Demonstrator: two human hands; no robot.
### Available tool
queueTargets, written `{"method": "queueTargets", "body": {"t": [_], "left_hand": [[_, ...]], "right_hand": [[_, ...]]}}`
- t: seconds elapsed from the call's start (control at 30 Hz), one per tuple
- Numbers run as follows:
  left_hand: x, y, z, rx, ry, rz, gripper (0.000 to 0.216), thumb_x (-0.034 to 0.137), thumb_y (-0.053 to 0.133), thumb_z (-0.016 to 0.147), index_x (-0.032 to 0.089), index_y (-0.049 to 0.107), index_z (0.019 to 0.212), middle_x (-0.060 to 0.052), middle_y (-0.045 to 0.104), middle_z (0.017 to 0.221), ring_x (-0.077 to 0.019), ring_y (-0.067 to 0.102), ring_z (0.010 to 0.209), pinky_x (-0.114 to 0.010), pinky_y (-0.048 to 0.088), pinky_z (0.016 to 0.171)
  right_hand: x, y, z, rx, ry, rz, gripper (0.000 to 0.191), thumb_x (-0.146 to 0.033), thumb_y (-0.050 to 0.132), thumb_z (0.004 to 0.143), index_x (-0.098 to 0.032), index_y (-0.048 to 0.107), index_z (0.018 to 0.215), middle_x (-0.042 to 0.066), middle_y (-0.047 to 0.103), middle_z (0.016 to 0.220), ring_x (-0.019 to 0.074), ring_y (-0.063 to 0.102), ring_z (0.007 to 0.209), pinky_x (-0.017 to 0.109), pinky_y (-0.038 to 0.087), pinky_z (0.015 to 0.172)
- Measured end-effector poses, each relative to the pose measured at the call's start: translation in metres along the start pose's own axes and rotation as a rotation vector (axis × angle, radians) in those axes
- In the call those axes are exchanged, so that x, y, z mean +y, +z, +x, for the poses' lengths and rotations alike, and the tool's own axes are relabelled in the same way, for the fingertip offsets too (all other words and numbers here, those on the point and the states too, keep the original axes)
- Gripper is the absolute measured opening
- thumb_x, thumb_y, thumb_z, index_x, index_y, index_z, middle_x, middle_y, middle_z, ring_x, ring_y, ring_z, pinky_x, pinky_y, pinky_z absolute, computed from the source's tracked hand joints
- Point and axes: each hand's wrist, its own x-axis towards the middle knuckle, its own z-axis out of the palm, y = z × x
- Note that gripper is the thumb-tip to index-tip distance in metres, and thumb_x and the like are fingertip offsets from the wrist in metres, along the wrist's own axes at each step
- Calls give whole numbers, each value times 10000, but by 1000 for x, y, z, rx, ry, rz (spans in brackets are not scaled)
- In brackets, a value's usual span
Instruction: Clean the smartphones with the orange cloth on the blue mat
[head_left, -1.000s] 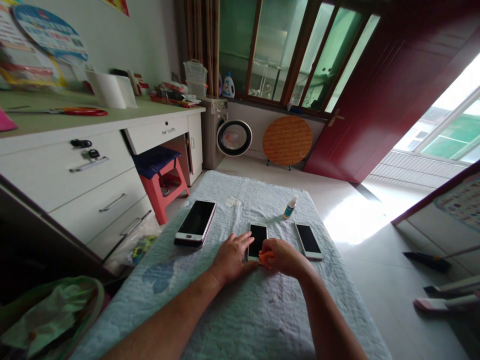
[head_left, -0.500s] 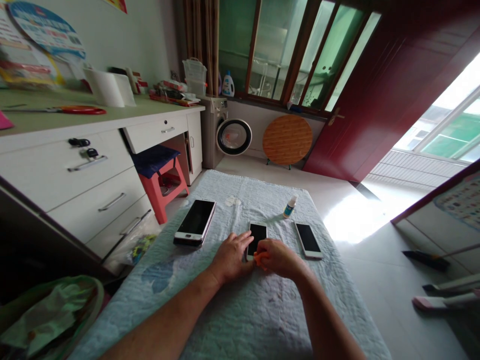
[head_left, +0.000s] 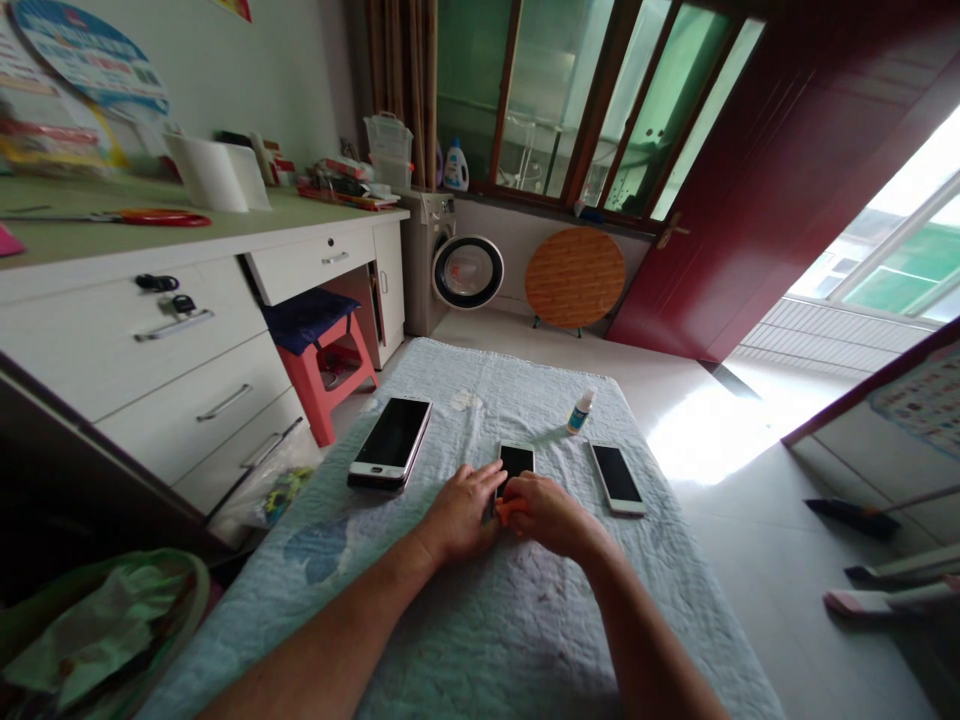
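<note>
On the pale blue quilted cloth (head_left: 480,620) lie three phones. My left hand (head_left: 459,516) rests flat beside the middle phone (head_left: 516,459), fingers stretched along its left edge. Over that phone's near end, my right hand (head_left: 549,514) is closed on a small orange cloth (head_left: 504,510) and covers the lower screen. A larger white-edged phone (head_left: 391,442) lies to the left, and a third phone (head_left: 617,477) lies to the right. A small bottle with a blue label (head_left: 580,412) stands just beyond the middle phone.
A white desk with drawers (head_left: 187,330) runs along the left, with a red stool (head_left: 322,365) under it. A green plastic bag (head_left: 90,630) sits at lower left. A washing machine (head_left: 454,265) and a round folding table (head_left: 574,278) stand by the far wall.
My right hand with the orange cloth has slid a little leftward over the near end of the middle phone. The left hand stays in place.
</note>
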Motion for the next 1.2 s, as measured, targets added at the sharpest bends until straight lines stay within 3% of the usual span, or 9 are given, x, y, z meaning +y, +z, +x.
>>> {"method": "queueTargets", "body": {"t": [0.2, 0.33, 0.57, 1.2], "left_hand": [[-6, 2, 1, -5, 11, -20, 604, 332, 596, 812, 128, 501, 1373, -115, 432, 1484, -303, 448, 1288, -424, 356, 1101], [-6, 1, 2, -20, -5, -36, 632, 347, 631, 789, 131, 508, 1370, -112, 416, 1495, -310, 435, 1302, -423, 346, 1108], [-8, -2, 4, -48, -16, -58, 654, 302, 655, 755, 154, 501, 1373, -100, 419, 1495, -306, 431, 1316, -428, 335, 1116], [-12, 0, 2, -47, 17, -64, 633, 340, 625, 786, 157, 491, 1377, -110, 416, 1496, -299, 445, 1300, -428, 344, 1104]], "right_hand": [[-3, -9, -5, -45, 33, 20, 126, -84, 571, 697, -167, 625, 775, 12, 612, 783, 132, 537, 762, 212, 362, 670], [-8, -18, -10, -138, 135, 69, 110, -111, 575, 705, -163, 637, 779, 3, 633, 774, 106, 546, 664, 200, 359, 598], [-9, -26, -15, -201, 212, 65, 119, -138, 574, 707, -170, 645, 797, -7, 653, 732, 102, 557, 618, 192, 338, 543], [-8, -1, -4, -12, 98, -137, 69, -138, 554, 756, -159, 615, 781, 25, 600, 785, 121, 491, 709, 229, 297, 633]]}}
